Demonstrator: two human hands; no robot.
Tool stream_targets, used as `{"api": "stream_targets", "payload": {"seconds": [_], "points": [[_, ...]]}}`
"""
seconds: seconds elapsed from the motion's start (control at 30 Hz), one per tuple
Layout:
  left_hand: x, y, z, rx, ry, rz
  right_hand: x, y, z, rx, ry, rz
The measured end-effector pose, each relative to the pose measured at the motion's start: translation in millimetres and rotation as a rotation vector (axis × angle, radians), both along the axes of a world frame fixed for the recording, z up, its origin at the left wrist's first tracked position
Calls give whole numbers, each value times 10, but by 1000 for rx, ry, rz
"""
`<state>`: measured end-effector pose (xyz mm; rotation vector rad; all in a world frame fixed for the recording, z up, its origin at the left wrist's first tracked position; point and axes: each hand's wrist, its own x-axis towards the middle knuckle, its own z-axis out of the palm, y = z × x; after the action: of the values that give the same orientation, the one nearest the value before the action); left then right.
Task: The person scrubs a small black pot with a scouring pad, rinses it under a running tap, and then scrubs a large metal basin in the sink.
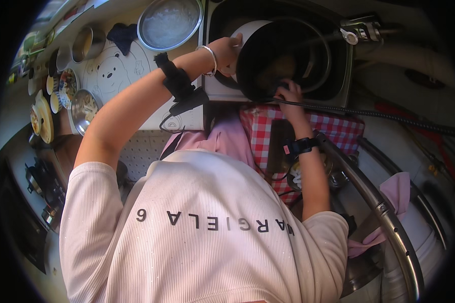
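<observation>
A tilted pot [258, 57] with a pale outside and a dark inside is over the black sink [341, 75]. My left hand [227, 55], a silver bangle at its wrist, grips the pot's pale left side. My right hand [290, 98] is at the pot's near right edge with its fingers bent; a dark patch lies under the fingertips, and whether it is a held thing or the pot cannot be told. A metal tap [360, 33] stands at the sink's far right. Something brownish shows dimly inside the pot.
At the left, a metal basin [170, 24] stands by a dark cloth [122, 37] and a bear-print mat [112, 72]. Further left are a steel bowl of food [84, 108] and several dishes. A checked cloth [259, 121], a dark hose [364, 111] and metal rails [379, 206] lie nearer and right.
</observation>
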<state>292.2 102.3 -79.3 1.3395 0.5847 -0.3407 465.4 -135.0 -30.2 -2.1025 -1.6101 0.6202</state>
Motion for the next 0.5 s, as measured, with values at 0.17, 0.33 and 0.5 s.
{"api": "stream_targets", "payload": {"seconds": [0.17,0.33,0.5], "points": [[25,-103,141,-287,105,248,-245,38,2,0,195,-15],[-25,-127,127,-338,105,271,-253,69,91,5,128,41],[-4,-109,86,-324,41,159,94,70,68,-86,-202,56]]}}
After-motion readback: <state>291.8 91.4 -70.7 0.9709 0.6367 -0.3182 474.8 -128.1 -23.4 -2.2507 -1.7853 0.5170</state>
